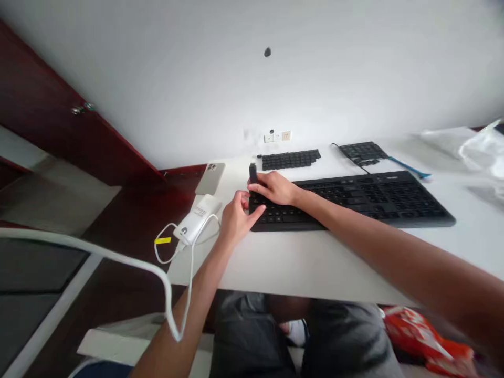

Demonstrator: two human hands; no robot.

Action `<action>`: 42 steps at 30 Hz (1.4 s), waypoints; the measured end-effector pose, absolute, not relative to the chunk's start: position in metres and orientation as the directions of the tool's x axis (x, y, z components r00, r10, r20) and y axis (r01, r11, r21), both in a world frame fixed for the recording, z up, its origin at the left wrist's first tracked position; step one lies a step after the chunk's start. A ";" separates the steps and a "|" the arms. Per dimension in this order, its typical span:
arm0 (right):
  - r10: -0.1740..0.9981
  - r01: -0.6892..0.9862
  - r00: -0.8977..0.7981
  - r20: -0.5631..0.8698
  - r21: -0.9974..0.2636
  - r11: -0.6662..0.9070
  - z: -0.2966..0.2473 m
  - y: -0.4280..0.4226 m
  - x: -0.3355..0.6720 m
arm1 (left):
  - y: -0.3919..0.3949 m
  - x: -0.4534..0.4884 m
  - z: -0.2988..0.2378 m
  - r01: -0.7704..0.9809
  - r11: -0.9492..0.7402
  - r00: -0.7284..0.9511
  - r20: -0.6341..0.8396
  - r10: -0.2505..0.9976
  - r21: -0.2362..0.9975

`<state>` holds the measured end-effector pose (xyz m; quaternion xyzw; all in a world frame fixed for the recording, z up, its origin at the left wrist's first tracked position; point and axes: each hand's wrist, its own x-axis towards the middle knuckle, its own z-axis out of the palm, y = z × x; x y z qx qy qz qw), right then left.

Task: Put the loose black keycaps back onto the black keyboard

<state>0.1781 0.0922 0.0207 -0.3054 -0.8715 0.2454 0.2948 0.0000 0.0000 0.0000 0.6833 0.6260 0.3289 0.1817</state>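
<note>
A black keyboard (366,197) lies across the white desk (299,257). My right hand (275,187) rests on the keyboard's left end and grips a small dark upright tool (252,172) there. My left hand (235,216) is at the keyboard's left edge, fingers curled, thumb and fingertips touching its corner. What it pinches, if anything, is hidden.
A row of loose black keycaps (290,159) and a second black key panel (363,153) with a blue strip lie behind the keyboard. A phone (210,178) and a white power bank (197,219) with a white cable sit at the desk's left edge. Plastic bags lie far right.
</note>
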 end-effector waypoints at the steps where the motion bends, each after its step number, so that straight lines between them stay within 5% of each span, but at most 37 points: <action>1: 0.684 0.394 -0.632 0.364 -0.609 0.689 0.020 0.093 0.178 | 0.000 0.000 0.000 0.734 -0.155 0.004 0.225 0.974 0.661; 11: 0.718 0.376 -0.590 0.368 -0.662 0.648 0.020 0.097 0.180 | -0.001 -0.002 0.000 0.695 -0.204 0.001 0.283 0.959 0.690; 21: 0.878 0.142 -0.392 0.273 -0.925 0.351 0.017 0.104 0.181 | 0.003 0.000 0.005 0.723 -0.213 0.042 0.266 0.963 0.657; 42: 0.840 0.350 -0.421 0.343 -0.793 0.499 0.019 0.101 0.179 | 0.004 0.001 0.007 0.775 -0.168 0.055 0.200 0.978 0.609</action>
